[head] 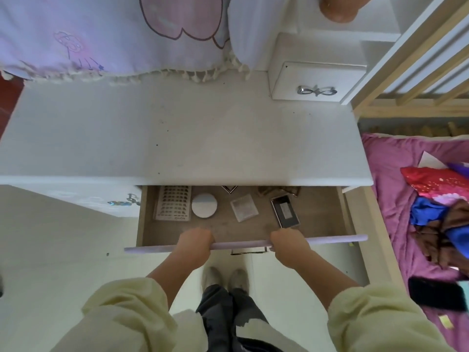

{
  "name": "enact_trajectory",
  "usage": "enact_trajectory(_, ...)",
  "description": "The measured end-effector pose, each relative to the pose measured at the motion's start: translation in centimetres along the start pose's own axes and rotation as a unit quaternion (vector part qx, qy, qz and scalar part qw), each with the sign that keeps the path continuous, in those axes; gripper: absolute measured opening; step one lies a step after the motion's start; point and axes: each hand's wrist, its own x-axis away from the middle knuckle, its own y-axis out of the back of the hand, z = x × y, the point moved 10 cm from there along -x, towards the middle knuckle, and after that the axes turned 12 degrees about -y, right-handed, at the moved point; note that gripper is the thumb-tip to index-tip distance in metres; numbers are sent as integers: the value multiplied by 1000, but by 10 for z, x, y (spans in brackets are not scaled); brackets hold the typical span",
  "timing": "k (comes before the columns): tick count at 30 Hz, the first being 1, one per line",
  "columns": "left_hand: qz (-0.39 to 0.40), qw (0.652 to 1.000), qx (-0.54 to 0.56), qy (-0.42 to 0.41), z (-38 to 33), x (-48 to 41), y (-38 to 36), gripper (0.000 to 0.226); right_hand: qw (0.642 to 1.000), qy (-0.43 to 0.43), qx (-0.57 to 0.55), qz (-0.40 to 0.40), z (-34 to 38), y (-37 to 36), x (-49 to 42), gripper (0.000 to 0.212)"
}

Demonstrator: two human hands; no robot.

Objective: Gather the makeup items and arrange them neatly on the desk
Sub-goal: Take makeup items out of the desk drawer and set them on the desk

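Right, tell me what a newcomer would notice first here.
The open drawer under the white desk draws the eye, with the left hand and right hand gripping its front edge. Inside lie a white card, a round compact, a clear packet and a dark case. At the right, clothes are heaped on a pink bedcover.

Both arms reach fwd & down, pale-yellow sleeves (121,316) bunched at mid-forearm. L hand (195,246) & R hand (289,248) sit apart, knuckles up, fingers curled over the drawer front (241,244); feet (225,278) together below.
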Motion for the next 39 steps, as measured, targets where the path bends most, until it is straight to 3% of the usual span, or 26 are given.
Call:
enact_trajectory(8, 25, 999, 22, -22, -8, 13, -30, 24, 999, 11, -20, 27, 10, -32, 20, 22)
enact_trajectory(13, 48, 994, 75, -67, -6, 10, -33, 13, 981, -15, -148, 124, 6, -33, 7, 26)
enact_trajectory(16, 56, 971, 223, -62, 3, 7, -33, 20, 953, 43, -222, 200, 27, -28, -5, 35)
enact_trajectory(17, 22, 961, 273, -46, 11, 4, -25, 20, 944, 43, -252, 209, 32, -23, -12, 38)
enact_trajectory(19, -101, 947, 304, 17, 41, -1, 0, 24, 934, 15, -308, 178, 34, -7, -32, 38)
enact_trajectory(21, -201, 941, 259, 81, 68, -3, 19, 47, 933, -36, -341, 105, 30, 4, -57, 43)
enact_trajectory(24, -191, 961, 184, 75, 73, -21, 19, 82, 933, -113, -342, 24, 26, 7, -82, 73)
enact_trajectory(27, -150, 983, 102, 30, 60, -45, 2, 96, 937, -149, -315, -2, 30, -1, -89, 103)
enact_trajectory(31, -202, 979, 35, 1, 55, -63, -3, 90, 927, -163, -337, 23, 34, -17, -98, 111)
enact_trajectory(36, -185, 981, 54, 17, 64, -73, -6, 75, 897, -190, -399, 37, 30, -35, -114, 125)
enact_trajectory(37, -196, 978, 71, 26, 66, -72, -4, 73, 892, -196, -405, 43, 29, -38, -115, 123)
enact_trajectory(39, -215, 968, 124, 49, 67, -67, 2, 71, 899, -188, -394, 42, 31, -36, -116, 95)
